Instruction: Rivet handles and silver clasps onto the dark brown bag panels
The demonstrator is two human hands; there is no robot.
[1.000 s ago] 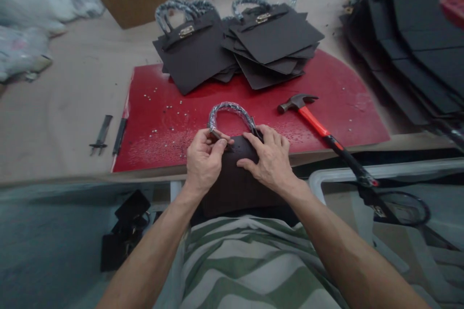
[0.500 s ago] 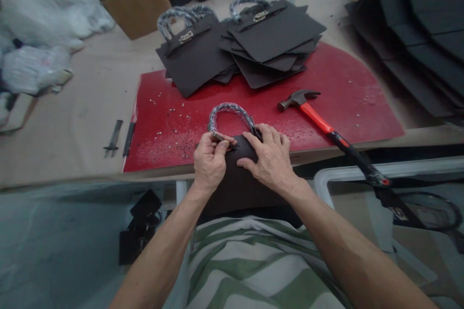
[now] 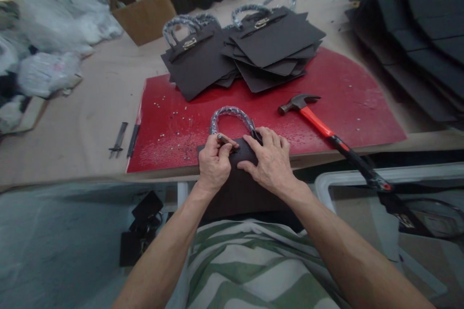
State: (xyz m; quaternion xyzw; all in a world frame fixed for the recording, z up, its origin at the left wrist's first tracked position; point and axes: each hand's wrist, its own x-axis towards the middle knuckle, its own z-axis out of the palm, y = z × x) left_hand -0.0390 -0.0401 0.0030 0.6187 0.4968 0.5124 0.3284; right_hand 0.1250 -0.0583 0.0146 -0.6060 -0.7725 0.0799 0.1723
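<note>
Left hand [image 3: 214,163] shifted rightward, pinching metal rod [image 3: 221,138]

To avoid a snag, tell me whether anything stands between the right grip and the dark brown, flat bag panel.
Nothing visible does: the right grip rests directly on the dark brown bag panel. The claw hammer with an orange-and-black handle lies off to the right, not between them.

Matt dark panel [image 3: 243,188], glossy plastic-wrapped handle [image 3: 232,110], metallic-looking rod [image 3: 222,138], shiny red mat [image 3: 340,91].
</note>
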